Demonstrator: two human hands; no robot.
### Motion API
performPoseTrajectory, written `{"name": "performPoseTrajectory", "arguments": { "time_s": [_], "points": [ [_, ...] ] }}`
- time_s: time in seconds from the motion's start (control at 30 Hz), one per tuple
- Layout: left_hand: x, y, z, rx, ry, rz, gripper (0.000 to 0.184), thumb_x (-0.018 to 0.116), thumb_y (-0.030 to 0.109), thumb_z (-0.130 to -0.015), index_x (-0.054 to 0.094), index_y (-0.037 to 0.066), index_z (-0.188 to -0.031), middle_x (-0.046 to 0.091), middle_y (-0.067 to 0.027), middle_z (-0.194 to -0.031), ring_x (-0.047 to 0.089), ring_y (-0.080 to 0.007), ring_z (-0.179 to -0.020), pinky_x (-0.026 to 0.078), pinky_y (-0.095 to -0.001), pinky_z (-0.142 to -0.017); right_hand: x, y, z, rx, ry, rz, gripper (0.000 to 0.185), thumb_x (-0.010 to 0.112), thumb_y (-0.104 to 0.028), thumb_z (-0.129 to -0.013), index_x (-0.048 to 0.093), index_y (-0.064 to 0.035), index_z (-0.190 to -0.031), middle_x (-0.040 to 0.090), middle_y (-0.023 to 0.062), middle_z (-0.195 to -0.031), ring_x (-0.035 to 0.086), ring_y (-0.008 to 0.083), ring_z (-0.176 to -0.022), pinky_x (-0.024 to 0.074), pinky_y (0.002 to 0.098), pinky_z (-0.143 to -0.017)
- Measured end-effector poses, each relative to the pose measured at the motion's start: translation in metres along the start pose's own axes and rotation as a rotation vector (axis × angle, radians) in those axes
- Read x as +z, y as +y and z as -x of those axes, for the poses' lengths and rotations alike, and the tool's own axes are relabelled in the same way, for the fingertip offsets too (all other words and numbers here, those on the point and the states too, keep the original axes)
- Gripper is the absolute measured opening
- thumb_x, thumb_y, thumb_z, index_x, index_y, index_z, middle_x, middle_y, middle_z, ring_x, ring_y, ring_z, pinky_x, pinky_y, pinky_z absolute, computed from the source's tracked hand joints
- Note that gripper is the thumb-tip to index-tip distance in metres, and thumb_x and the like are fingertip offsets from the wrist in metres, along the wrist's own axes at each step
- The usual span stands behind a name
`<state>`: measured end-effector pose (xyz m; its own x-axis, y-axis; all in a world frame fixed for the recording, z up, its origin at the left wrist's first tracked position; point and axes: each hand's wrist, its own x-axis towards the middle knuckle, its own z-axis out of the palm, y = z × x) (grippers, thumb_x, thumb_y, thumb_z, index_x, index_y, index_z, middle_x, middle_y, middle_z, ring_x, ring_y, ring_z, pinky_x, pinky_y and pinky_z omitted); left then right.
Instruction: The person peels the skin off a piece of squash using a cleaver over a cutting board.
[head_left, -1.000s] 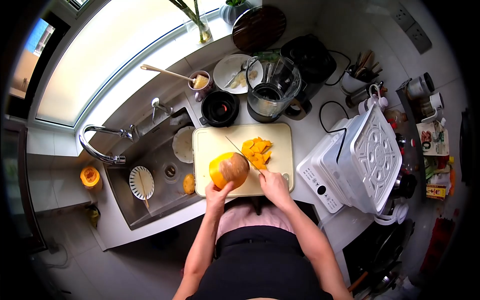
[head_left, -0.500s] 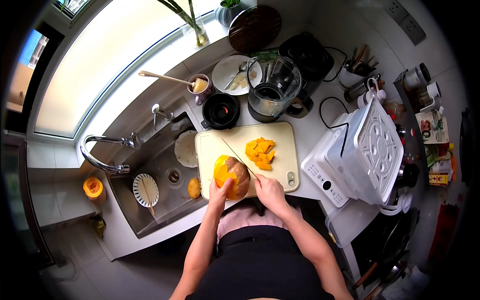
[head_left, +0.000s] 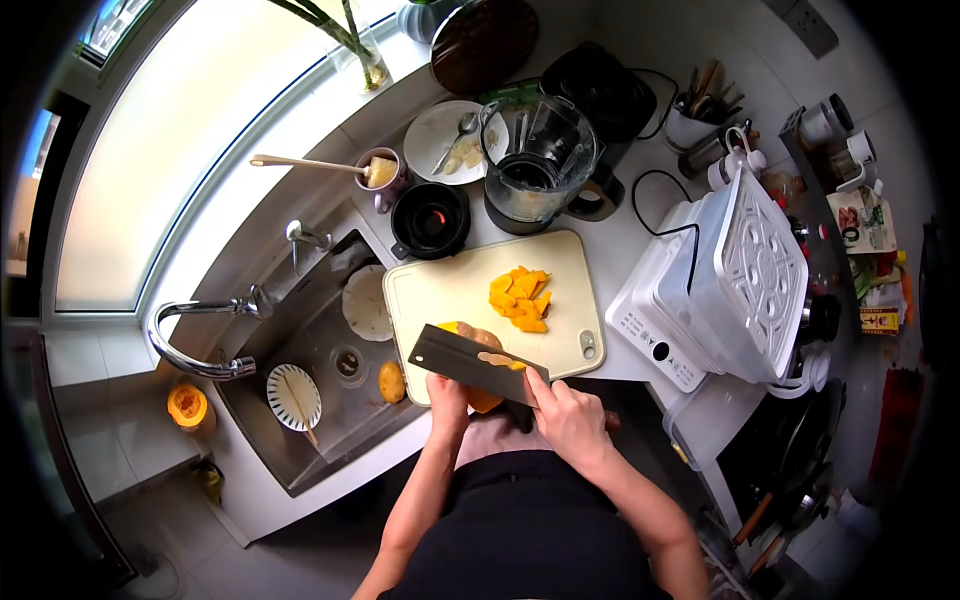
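Observation:
My left hand (head_left: 447, 402) grips a partly peeled pumpkin (head_left: 485, 403) at the near edge of the cream cutting board (head_left: 425, 290). Much of the pumpkin is hidden by a broad dark cleaver (head_left: 458, 362), whose blade lies across it with its flat side up. My right hand (head_left: 572, 425) is wrapped round the cleaver's handle end. A thin orange peeling or slice clings to the blade near my right fingers. Cut orange pumpkin pieces (head_left: 520, 298) lie heaped on the right half of the board.
Left of the board is a sink (head_left: 330, 425) with a striped dish (head_left: 293, 397), a white bowl (head_left: 367, 303) and a potato (head_left: 391, 381). A hollowed pumpkin piece (head_left: 187, 405) stands farther left. Behind are a black pot (head_left: 431, 220) and blender jug (head_left: 535, 180); a white steamer (head_left: 690, 290) is right.
The cleaver has turned from edge-on to flat side up and now covers the pumpkin. My right hand has moved right and toward me. The view has shifted slightly.

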<state>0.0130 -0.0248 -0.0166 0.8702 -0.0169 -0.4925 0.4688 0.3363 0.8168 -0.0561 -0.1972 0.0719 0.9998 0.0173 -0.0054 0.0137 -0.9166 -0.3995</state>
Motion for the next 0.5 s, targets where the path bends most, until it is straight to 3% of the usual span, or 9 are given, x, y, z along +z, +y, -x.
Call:
{"name": "performPoseTrajectory", "arguments": {
  "time_s": [0.1, 0.5],
  "points": [
    [0.002, -0.004, 0.0, 0.05, 0.039, -0.184, 0.016, 0.057, 0.011, -0.099, 0.064, -0.002, -0.103, 0.067, -0.0022, -0.093, 0.06, -0.0099, -0.084, 0.05, -0.0252, -0.072, -0.002, -0.002, 0.005, 0.03, -0.03, 0.024, 0.049, 0.069, -0.01, -0.077, 0.065, -0.0071, -0.125, 0.056, 0.0092, -0.068, 0.064, 0.0252, -0.056, 0.053, 0.0376, -0.051],
    [0.023, 0.003, -0.005, 0.103, 0.134, -0.264, 0.015, 0.055, 0.008, -0.097, 0.063, -0.002, -0.105, 0.066, -0.0034, -0.09, 0.061, -0.0128, -0.081, 0.051, -0.0272, -0.071, -0.007, -0.009, 0.013, 0.116, -0.076, 0.04, 0.045, 0.068, -0.012, -0.081, 0.064, -0.0061, -0.125, 0.056, 0.0099, -0.069, 0.064, 0.0266, -0.056, 0.0521, 0.0389, -0.05]
  ]
}}
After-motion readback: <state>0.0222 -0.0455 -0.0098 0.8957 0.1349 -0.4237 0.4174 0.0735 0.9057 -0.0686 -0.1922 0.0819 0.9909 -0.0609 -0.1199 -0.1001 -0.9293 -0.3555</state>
